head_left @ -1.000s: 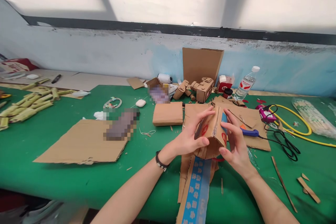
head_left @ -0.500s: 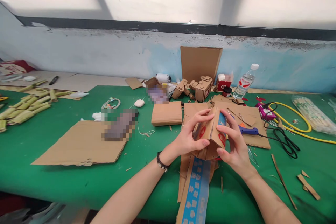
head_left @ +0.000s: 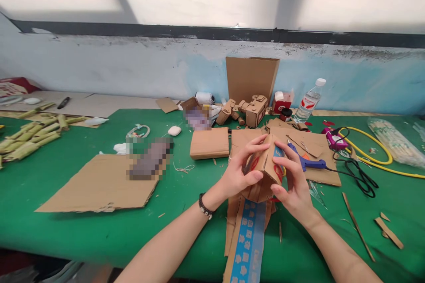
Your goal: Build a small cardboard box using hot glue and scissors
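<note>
Both my hands grip a small folded cardboard piece (head_left: 265, 170) with red and blue print, held just above the green table (head_left: 83, 234). My left hand (head_left: 239, 172) wraps its left side, thumb across the front and fingers over the top. My right hand (head_left: 292, 181) presses the right side with fingers curled round it. Below the piece lies a cardboard strip with a blue patterned band (head_left: 247, 243). A black bead bracelet (head_left: 204, 206) sits on my left wrist.
A large flat cardboard sheet (head_left: 99, 183) lies at left, a cardboard block (head_left: 210, 143) behind centre. A blue glue gun (head_left: 307, 162), black scissors (head_left: 361, 179), yellow hose (head_left: 375, 154) and pink tool (head_left: 334, 139) are at right. A water bottle (head_left: 308, 101) and cardboard models (head_left: 254, 110) stand by the wall.
My hands have turned and tilted the cardboard piece slightly, shifting a little left and nearer. The view has drifted slightly; the things on the table stay put.
</note>
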The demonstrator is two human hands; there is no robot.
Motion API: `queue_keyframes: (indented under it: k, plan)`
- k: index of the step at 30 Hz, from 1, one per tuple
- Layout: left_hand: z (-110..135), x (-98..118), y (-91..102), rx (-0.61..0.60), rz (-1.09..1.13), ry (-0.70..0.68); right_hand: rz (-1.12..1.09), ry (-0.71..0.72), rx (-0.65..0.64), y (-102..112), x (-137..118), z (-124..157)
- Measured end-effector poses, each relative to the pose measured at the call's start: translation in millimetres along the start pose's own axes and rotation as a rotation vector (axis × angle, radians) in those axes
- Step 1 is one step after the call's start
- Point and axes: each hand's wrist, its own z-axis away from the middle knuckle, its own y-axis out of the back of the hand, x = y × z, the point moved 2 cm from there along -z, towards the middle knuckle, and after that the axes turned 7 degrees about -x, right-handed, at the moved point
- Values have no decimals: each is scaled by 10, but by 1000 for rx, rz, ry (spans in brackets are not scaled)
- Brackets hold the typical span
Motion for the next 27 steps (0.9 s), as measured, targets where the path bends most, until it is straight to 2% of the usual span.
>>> queue_keyframes:
  k: [16,22,27]
  plan:
    - [-6,-46,-32,-18,-87,-64,75,32,22,-9,35,61]
    - [19,-66,-75,4,-55,-48,56,43,30,-30,56,62]
    - [10,-34,-78,11,22,12,51,-8,14,-60,79,72]
